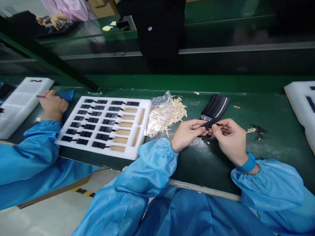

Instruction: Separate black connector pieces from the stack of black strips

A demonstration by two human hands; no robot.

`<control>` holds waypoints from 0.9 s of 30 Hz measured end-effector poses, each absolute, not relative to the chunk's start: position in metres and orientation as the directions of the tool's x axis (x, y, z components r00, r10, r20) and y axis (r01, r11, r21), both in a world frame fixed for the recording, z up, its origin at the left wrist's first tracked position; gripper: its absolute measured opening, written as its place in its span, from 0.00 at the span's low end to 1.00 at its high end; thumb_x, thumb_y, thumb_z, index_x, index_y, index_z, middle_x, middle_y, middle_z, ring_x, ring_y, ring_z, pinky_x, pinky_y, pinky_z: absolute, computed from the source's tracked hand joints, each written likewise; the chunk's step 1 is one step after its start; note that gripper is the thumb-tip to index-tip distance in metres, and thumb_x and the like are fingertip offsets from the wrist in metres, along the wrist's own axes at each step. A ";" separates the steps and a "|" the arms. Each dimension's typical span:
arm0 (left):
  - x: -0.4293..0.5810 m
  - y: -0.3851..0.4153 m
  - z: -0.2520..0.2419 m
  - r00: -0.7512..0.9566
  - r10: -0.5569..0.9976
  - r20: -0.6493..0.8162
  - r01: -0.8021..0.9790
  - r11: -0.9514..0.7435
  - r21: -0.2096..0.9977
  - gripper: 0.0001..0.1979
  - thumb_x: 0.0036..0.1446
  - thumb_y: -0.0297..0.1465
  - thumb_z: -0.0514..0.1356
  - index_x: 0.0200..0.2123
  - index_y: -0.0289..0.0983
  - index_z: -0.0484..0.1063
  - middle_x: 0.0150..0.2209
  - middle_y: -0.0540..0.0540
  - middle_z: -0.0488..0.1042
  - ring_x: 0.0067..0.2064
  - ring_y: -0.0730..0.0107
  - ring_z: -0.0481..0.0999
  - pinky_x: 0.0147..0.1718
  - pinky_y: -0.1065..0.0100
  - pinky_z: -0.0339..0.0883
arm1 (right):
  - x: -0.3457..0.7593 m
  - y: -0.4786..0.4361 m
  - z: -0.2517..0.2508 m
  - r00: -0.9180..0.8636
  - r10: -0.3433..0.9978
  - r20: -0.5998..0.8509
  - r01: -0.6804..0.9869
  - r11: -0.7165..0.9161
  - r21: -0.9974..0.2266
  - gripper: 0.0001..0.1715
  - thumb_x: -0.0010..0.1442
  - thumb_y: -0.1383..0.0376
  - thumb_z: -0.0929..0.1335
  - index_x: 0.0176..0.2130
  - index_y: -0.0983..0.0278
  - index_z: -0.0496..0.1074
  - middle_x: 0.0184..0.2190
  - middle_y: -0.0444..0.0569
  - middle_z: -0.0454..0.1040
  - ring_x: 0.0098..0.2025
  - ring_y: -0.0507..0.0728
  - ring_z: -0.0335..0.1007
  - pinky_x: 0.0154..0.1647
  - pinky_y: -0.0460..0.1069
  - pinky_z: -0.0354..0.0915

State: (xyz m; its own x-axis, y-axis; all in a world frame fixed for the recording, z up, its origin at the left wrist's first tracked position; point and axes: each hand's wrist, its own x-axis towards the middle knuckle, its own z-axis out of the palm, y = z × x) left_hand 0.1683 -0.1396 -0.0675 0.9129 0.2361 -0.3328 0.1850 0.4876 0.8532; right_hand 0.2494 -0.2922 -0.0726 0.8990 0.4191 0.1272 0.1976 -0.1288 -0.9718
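Note:
My left hand (188, 133) is closed, thumb and fingers pinching a thin dark black strip (209, 124) at its near left end. At the strip's other end, my right hand (231, 141) is closed too, with its thumb and fingertips on a small dark piece whose kind I cannot make out. Just beyond my fingers lies a fanned row of black slatted parts (216, 105) with a pale line across it. Left of my hands, a pile of small cream-coloured flat pieces (177, 113) spills from a clear plastic bag (156, 123). Small black scraps (259, 131) lie to the right.
A white foam tray (147, 111) with black parts in its slots stands left. A co-worker's hand (52, 104) rests beyond it, near another foam block (27, 98). A further foam tray (295, 98) sits at the right edge. Another person's hands (56, 20) show across the bench.

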 end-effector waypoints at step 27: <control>0.167 -0.140 -0.069 0.918 0.240 -0.315 0.178 0.460 0.870 0.20 0.53 0.31 0.73 0.48 0.31 0.80 0.37 0.42 0.83 0.38 0.70 0.82 0.50 0.63 0.75 | 0.250 -0.291 -0.068 0.897 0.431 0.101 0.168 -0.122 -0.978 0.16 0.58 0.53 0.77 0.35 0.60 0.72 0.26 0.46 0.79 0.28 0.57 0.79 0.32 0.52 0.77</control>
State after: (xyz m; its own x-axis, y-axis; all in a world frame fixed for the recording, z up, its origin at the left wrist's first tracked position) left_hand 0.1667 -0.1399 -0.0688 0.9184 0.2396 -0.3148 0.1781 0.4601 0.8698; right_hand 0.2496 -0.2906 -0.0682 0.8965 0.4314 0.1005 0.1684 -0.1220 -0.9781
